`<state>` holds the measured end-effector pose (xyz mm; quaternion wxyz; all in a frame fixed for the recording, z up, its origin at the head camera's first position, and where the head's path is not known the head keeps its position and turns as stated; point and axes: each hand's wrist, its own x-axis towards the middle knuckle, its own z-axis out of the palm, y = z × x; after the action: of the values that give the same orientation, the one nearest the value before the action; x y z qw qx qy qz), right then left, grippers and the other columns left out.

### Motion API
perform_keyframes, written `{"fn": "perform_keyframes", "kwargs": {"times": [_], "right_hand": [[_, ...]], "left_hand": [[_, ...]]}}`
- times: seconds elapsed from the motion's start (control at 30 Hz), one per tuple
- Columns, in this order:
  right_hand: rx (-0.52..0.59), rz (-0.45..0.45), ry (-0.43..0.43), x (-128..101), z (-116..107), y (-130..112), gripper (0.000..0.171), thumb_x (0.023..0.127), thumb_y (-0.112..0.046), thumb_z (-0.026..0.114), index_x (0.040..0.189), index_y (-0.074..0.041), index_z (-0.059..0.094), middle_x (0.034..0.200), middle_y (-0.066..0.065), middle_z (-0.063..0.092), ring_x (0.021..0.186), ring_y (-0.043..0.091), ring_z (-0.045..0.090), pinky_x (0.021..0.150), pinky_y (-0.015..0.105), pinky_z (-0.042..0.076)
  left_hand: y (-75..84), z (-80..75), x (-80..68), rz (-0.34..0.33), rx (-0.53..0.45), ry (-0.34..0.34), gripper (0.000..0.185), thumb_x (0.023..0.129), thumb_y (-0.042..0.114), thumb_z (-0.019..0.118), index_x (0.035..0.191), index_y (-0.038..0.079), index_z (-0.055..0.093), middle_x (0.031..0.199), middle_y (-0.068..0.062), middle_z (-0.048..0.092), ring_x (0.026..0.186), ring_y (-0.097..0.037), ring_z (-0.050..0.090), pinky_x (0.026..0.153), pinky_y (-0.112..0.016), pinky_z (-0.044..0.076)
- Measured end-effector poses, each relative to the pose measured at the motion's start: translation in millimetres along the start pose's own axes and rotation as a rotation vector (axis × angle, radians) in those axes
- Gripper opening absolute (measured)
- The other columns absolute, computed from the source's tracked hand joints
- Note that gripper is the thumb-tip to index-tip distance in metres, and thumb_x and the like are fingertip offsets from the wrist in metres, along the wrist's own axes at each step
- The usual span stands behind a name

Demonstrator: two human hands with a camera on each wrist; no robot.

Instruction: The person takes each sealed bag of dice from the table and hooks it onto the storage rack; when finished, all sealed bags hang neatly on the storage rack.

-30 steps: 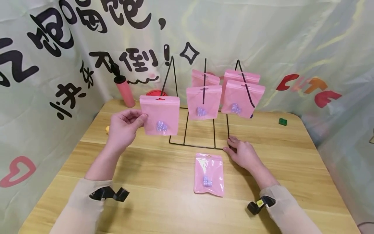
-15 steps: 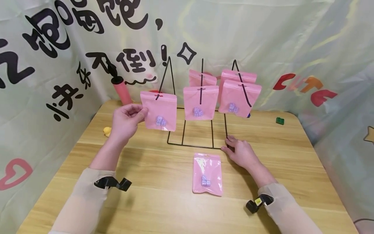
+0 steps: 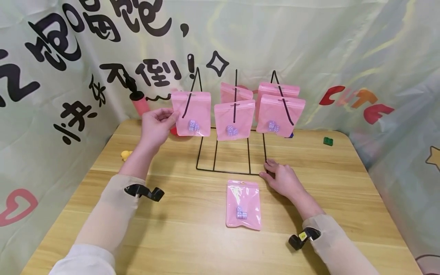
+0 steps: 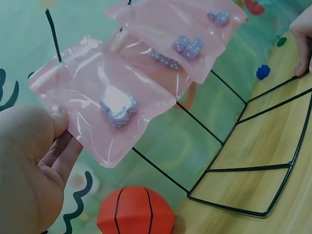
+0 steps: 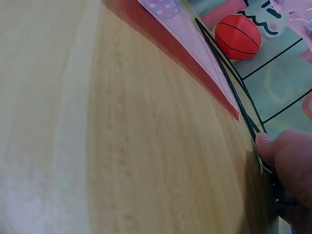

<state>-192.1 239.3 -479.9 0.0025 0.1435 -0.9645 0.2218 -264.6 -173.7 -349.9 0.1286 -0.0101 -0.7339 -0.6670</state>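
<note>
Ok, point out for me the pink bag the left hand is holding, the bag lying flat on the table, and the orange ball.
held pink bag (image 3: 191,113), head view, middle of its front face.
flat pink bag (image 3: 243,204), head view, centre of the pouch.
orange ball (image 4: 135,217), left wrist view, middle of its visible surface.

Pink pouch (image 3: 191,113), lilac dice (image 3: 193,126); black rack (image 3: 231,170); orange ball (image 4: 135,212).
</note>
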Motion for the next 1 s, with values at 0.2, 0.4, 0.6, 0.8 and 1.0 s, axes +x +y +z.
{"fn": "perform_keyframes", "kwargs": {"times": [0.2, 0.4, 0.6, 0.8, 1.0], "right_hand": [[-0.002, -0.015, 0.014, 0, 0, 1, 0.051, 0.103, -0.031, 0.072, 0.139, 0.006, 0.064, 0.149, 0.028, 0.053, 0.135, 0.050, 0.051, 0.111, 0.061, 0.043], [-0.001, -0.018, 0.017, 0, 0, 2, 0.051, 0.104, -0.031, 0.071, 0.138, 0.006, 0.064, 0.149, 0.028, 0.053, 0.136, 0.050, 0.051, 0.112, 0.061, 0.042], [0.011, -0.037, 0.029, -1, 0, 2, 0.051, 0.103, -0.030, 0.072, 0.138, 0.007, 0.064, 0.148, 0.029, 0.054, 0.135, 0.050, 0.052, 0.111, 0.061, 0.043], [0.019, -0.054, 0.049, -1, 0, 3, 0.051, 0.103, -0.029, 0.073, 0.136, 0.009, 0.065, 0.146, 0.030, 0.054, 0.133, 0.052, 0.053, 0.111, 0.062, 0.042], [0.017, -0.059, 0.045, 0, 0, 4, 0.051, 0.103, -0.029, 0.073, 0.136, 0.009, 0.065, 0.146, 0.030, 0.055, 0.133, 0.051, 0.052, 0.112, 0.063, 0.041]], "left_hand": [[-1.4, 7.3, 13.2, -0.002, 0.018, 0.028, 0.020, 0.095, 0.017, 0.082, 0.108, 0.001, 0.078, 0.096, -0.007, 0.074, 0.083, -0.014, 0.069, 0.077, -0.025, 0.061], [-1.7, 12.7, 19.5, -0.034, -0.026, 0.032, 0.020, 0.095, 0.015, 0.082, 0.108, 0.001, 0.077, 0.098, -0.010, 0.074, 0.087, -0.016, 0.072, 0.082, -0.030, 0.063], [-7.0, 8.5, 19.9, 0.000, -0.033, 0.022, 0.021, 0.094, 0.013, 0.083, 0.110, 0.001, 0.078, 0.101, -0.008, 0.077, 0.092, -0.016, 0.073, 0.083, -0.025, 0.061], [-15.0, -2.1, 11.3, 0.032, -0.007, 0.018, 0.031, 0.093, 0.008, 0.084, 0.122, -0.002, 0.077, 0.111, -0.007, 0.079, 0.101, -0.013, 0.074, 0.090, -0.024, 0.058], [-25.1, -14.1, -9.6, -0.108, 0.059, 0.010, 0.051, 0.093, 0.023, 0.085, 0.135, 0.000, 0.070, 0.127, -0.012, 0.074, 0.114, -0.017, 0.072, 0.097, -0.025, 0.055]]}}
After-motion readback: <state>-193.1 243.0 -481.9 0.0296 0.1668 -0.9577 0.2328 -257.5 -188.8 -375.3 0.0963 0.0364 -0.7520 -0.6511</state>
